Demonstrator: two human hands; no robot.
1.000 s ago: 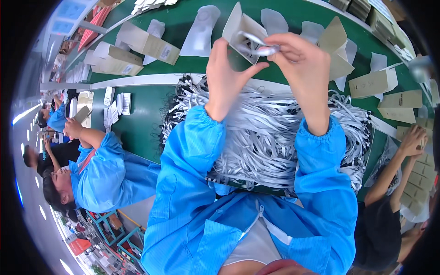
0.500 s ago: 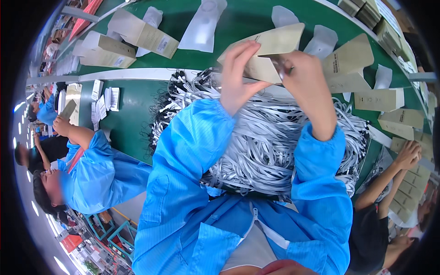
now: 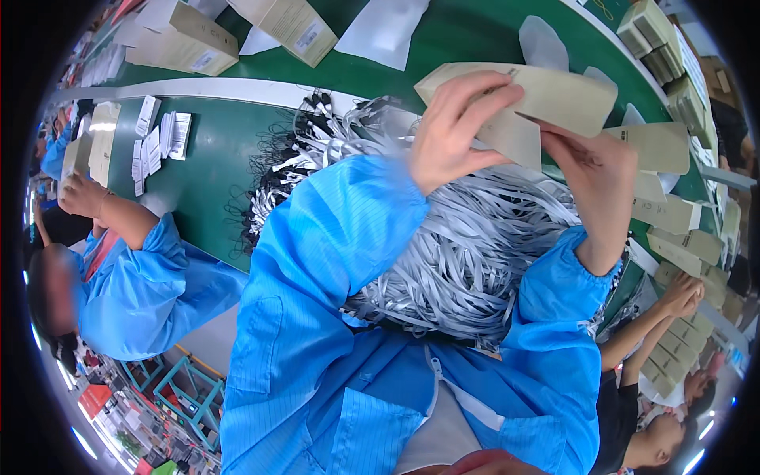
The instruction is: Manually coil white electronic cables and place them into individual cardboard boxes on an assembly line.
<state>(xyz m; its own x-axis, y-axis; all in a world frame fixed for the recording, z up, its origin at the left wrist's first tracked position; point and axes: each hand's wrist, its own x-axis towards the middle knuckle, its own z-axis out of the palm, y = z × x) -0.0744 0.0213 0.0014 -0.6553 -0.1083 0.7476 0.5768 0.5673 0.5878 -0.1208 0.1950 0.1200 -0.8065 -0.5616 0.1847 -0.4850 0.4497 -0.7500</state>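
Observation:
A beige cardboard box (image 3: 570, 96) with its long flap raised is held above a thick pile of white lanyards (image 3: 467, 265) with black cords. My left hand (image 3: 461, 131) grips the box's left side, fingers over the top and thumb along the front. At the open end, my right hand (image 3: 595, 165) has its fingers bent inward against the mouth of the box. The flap and box wall hide those fingertips, and what they pinch cannot be made out.
Open beige boxes (image 3: 186, 39) and white pouches (image 3: 384, 32) lie on the green conveyor. White labelled packs (image 3: 162, 142) rest on the table at left. Co-workers sit on both sides; the left one's hand (image 3: 83, 196) holds a box. Stacked boxes (image 3: 673, 356) stand at right.
Both hands and the box have shifted right in the picture, and the view has turned. Boxes on the conveyor appear in different places. My right fingers stay at the box's mouth.

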